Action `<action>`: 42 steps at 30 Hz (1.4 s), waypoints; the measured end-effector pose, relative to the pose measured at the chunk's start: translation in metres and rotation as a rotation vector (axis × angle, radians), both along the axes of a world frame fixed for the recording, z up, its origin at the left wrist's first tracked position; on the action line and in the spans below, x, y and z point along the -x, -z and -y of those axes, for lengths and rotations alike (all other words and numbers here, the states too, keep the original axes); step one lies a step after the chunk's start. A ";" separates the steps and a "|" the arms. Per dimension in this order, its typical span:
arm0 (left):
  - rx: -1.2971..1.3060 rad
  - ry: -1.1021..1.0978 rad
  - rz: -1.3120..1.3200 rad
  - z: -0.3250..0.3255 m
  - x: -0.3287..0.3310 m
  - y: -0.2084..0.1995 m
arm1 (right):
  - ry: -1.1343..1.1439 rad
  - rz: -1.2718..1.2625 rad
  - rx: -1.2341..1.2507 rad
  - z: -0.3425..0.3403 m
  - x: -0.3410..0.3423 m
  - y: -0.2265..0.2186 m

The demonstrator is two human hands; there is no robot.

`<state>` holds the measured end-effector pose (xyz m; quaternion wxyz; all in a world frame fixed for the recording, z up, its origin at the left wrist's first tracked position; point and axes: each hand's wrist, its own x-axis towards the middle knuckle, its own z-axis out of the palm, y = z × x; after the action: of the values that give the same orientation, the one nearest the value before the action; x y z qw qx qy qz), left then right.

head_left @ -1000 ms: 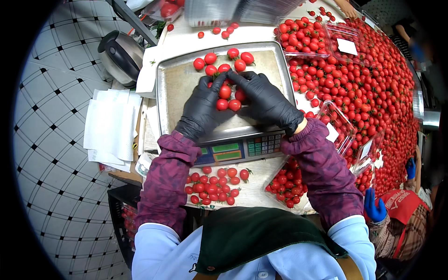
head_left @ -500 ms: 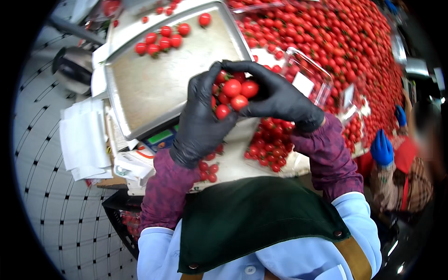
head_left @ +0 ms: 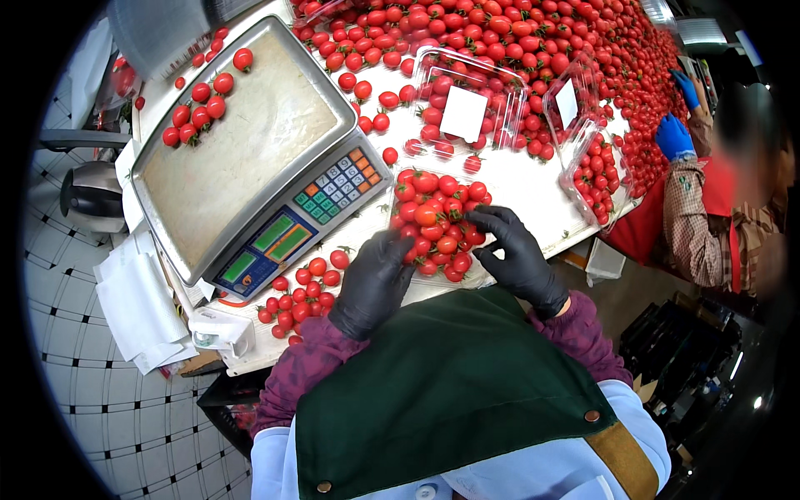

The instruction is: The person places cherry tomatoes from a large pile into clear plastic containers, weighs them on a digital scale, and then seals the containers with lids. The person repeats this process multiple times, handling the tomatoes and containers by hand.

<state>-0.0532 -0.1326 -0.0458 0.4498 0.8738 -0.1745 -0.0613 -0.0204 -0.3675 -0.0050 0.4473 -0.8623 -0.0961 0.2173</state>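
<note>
A heaped punnet of cherry tomatoes (head_left: pixel 433 218) stands at the table's front edge, its clear walls mostly hidden under the fruit. My left hand (head_left: pixel 372 279), in a black glove, rests against the near left side of the heap with its fingers extended. On the opposite side, my right hand (head_left: pixel 518 257), also black-gloved, has thumb and forefinger apart at the tomatoes. Neither hand grasps a fruit that I can see. Loose cherry tomatoes (head_left: pixel 302 300) lie left of my left hand, beside the scale.
A digital scale (head_left: pixel 242 158) bears several tomatoes on its pan. Clear plastic boxes (head_left: pixel 469 100) and a large tomato pile (head_left: pixel 533 42) spread behind the punnet. To the right, a co-worker's blue-gloved hand (head_left: pixel 673 137) is at the pile. Papers (head_left: pixel 143 304) hang off the left edge.
My hands have come down and apart from above the table, where they cupped several tomatoes. Those tomatoes are out of my hands, which now flank the punnet. The view has shifted.
</note>
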 end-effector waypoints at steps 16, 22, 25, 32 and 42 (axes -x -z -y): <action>-0.487 -0.748 0.080 -0.239 -0.113 -0.069 | -0.443 0.707 -0.115 -0.170 -0.190 -0.029; -0.608 -0.533 -0.105 -0.230 -0.175 -0.056 | -0.670 0.598 0.275 -0.277 -0.247 -0.014; -0.484 -0.461 -0.101 -0.215 -0.188 -0.051 | -0.727 0.608 0.170 -0.299 -0.237 -0.014; 0.127 -0.437 -0.100 -0.184 -0.177 -0.024 | -0.478 0.122 -0.447 -0.252 -0.226 0.018; 0.339 -0.136 -0.049 -0.006 -0.064 -0.046 | -0.371 0.065 -0.193 -0.045 -0.088 -0.034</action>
<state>0.0111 -0.1264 -0.0001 0.5980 0.7934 -0.1119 -0.0218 0.0674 -0.3220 0.0291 0.4768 -0.7895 -0.2879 0.2578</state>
